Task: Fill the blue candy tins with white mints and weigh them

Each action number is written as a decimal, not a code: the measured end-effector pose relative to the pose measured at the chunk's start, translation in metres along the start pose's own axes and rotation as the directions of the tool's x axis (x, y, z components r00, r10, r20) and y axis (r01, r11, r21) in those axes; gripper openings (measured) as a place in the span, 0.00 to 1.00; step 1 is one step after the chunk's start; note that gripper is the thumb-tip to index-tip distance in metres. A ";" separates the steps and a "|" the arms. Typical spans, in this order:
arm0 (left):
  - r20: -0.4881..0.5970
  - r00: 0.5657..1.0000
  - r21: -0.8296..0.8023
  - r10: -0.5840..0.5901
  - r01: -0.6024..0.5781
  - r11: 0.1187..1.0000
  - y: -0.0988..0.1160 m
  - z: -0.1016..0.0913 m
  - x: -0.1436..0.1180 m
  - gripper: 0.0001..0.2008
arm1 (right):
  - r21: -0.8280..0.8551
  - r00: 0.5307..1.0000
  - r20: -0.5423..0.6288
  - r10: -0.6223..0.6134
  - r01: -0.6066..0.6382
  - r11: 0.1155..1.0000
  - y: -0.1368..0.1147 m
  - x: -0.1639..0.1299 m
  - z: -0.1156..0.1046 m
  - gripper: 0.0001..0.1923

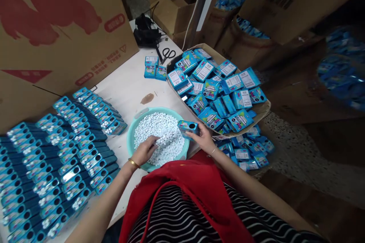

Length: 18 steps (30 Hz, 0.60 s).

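Teal basin (130,140) full of white pellets (159,121), left hand (146,150) among them, can't tell if gripping any; right hand (203,136) holds a blue box (186,126) by the rim. Sloppy tilt could scatter pellets across the tabletop (119,79).

A large brown cardboard carton (94,41) with red printing stands at the left on a white table (119,76). Near the table's far end lie black-handled scissors (168,53) beside a black object (145,32), its details unclear. Beyond sits an open cardboard box (171,17). Speckled floor (302,155) shows at right.
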<state>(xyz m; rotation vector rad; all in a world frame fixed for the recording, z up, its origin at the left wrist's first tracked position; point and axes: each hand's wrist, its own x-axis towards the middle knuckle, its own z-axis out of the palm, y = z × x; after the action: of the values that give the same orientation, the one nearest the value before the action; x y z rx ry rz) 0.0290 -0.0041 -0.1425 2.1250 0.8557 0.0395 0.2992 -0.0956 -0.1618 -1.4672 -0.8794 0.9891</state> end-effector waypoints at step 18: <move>0.186 0.940 0.770 -0.286 0.041 0.637 0.146 -0.065 0.019 0.15 | -0.270 0.804 0.419 -0.421 0.553 0.788 0.020 0.010 0.055 0.24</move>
<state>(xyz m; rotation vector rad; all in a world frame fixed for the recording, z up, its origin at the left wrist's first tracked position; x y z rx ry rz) 0.1061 -0.0109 -0.0014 2.7027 0.9844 -0.8724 0.2517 -0.0685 -0.1853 -1.2784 -1.6974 0.6920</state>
